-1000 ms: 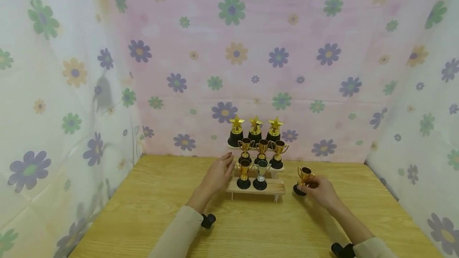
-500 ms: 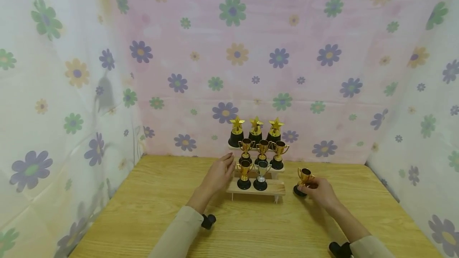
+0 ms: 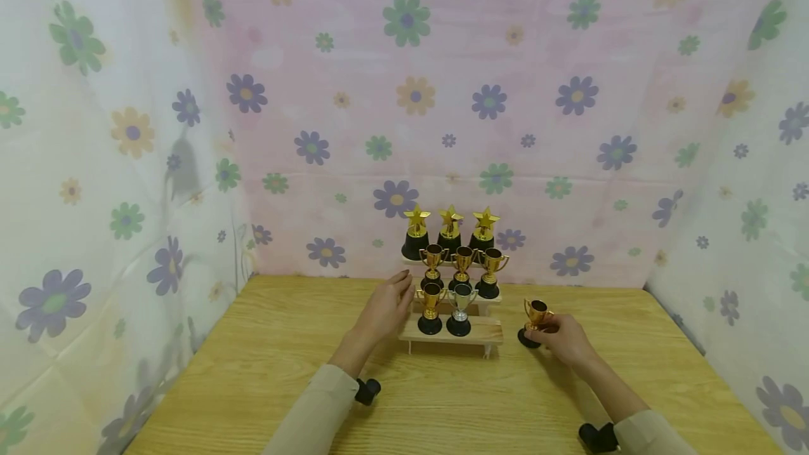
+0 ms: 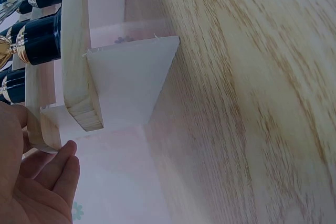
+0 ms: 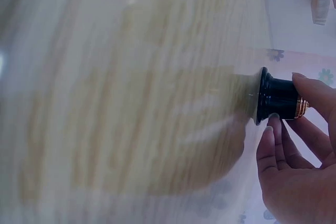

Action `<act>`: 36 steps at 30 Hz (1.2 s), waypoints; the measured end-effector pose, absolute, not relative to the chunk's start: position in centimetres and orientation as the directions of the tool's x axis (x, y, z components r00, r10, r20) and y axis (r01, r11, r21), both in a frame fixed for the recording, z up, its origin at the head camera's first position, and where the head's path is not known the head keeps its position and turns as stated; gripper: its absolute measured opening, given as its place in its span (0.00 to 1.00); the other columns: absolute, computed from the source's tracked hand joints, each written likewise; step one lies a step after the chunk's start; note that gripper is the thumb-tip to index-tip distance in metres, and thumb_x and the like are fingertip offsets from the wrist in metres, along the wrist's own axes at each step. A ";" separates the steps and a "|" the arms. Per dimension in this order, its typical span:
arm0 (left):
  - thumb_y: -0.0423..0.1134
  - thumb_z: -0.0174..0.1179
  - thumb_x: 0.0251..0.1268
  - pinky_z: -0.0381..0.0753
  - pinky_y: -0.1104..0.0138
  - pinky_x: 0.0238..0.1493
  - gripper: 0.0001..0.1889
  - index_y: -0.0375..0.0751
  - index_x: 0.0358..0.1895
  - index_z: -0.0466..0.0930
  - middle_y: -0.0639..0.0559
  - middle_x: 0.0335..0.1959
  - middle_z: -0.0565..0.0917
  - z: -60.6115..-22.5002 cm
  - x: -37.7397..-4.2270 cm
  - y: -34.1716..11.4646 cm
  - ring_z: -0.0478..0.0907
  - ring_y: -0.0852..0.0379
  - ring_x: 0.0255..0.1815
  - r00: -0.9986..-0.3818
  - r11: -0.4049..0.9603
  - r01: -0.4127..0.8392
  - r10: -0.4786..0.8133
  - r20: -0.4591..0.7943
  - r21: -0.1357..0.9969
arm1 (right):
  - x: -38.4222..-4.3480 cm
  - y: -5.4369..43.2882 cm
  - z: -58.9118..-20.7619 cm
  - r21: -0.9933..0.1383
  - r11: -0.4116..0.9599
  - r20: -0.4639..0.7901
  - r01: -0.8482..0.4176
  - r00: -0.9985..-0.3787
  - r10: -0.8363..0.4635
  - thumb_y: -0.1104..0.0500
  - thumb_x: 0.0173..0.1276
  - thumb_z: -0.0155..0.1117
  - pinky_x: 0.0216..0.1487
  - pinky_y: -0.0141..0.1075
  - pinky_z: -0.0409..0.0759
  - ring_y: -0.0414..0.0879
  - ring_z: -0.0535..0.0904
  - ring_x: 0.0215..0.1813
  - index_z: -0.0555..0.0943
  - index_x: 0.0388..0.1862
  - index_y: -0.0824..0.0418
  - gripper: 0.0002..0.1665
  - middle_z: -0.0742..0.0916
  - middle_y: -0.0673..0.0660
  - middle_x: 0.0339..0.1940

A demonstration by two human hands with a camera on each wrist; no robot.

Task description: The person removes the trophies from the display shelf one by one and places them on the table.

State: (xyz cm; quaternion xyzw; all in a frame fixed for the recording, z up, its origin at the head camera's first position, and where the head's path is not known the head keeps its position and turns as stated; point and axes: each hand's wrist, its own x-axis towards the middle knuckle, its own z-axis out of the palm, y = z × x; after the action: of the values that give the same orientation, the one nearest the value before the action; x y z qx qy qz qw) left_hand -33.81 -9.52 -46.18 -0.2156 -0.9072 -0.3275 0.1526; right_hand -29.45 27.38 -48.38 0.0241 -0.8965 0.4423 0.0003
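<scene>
A small gold trophy cup [image 3: 537, 311] with a black base [image 5: 278, 98] is pinched upright between the thumb and fingers of my right hand [image 3: 565, 337], right of the stand and close over the table. The three-step wooden stand [image 3: 483, 329] has my left hand [image 3: 387, 304] at its left side. In the left wrist view, that hand's thumb and fingers [image 4: 63, 169] grip the end of the middle step. On the bottom step stand a gold cup [image 3: 431, 304] and a silver cup [image 3: 461, 304], with bare wood to their right.
Three gold cups [image 3: 491, 269] line the middle step, and three star trophies [image 3: 485, 223] the top one. Under the stand lies a wood-grain table [image 3: 303, 350]. Flowered cloth [image 3: 354, 76] encloses the back and both sides.
My right hand and its trophy cup stay almost in place, with only a very slight shift toward me. The left hand and the stand have not moved.
</scene>
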 end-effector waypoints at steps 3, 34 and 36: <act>0.40 0.50 0.83 0.70 0.48 0.72 0.23 0.25 0.67 0.74 0.32 0.72 0.72 -46.3 -33.9 -9.6 0.71 0.35 0.72 -0.860 0.695 0.491 0.293 0.418 0.524 | -29.4 27.4 -48.4 -0.798 0.602 0.008 -0.035 -0.999 -0.046 0.58 0.69 0.72 0.38 0.40 0.82 0.51 0.84 0.43 0.83 0.51 0.75 0.21 0.88 0.61 0.42; 0.38 0.52 0.82 0.71 0.48 0.71 0.21 0.24 0.66 0.76 0.31 0.70 0.73 -46.3 -33.7 -9.5 0.72 0.34 0.70 -0.849 0.696 0.504 0.288 0.443 0.511 | -26.8 29.6 -47.5 -0.752 0.658 0.001 -0.027 -0.999 -0.040 0.55 0.69 0.72 0.49 0.50 0.85 0.63 0.81 0.55 0.74 0.64 0.76 0.34 0.85 0.68 0.52; 0.38 0.51 0.82 0.71 0.47 0.70 0.21 0.23 0.65 0.75 0.30 0.70 0.73 -46.3 -33.8 -9.6 0.72 0.34 0.70 -0.847 0.693 0.506 0.291 0.444 0.513 | -26.3 29.6 -47.1 -0.749 0.662 -0.002 -0.025 -0.999 -0.040 0.54 0.70 0.72 0.49 0.49 0.86 0.62 0.82 0.54 0.75 0.64 0.75 0.33 0.85 0.68 0.53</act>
State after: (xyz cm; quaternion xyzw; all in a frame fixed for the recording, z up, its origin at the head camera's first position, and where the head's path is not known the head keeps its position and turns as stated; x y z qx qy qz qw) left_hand -33.82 -9.58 -46.30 -0.2202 -0.9050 -0.3237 0.1666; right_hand -26.35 29.65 -47.05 0.0178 -0.9115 0.4109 -0.0093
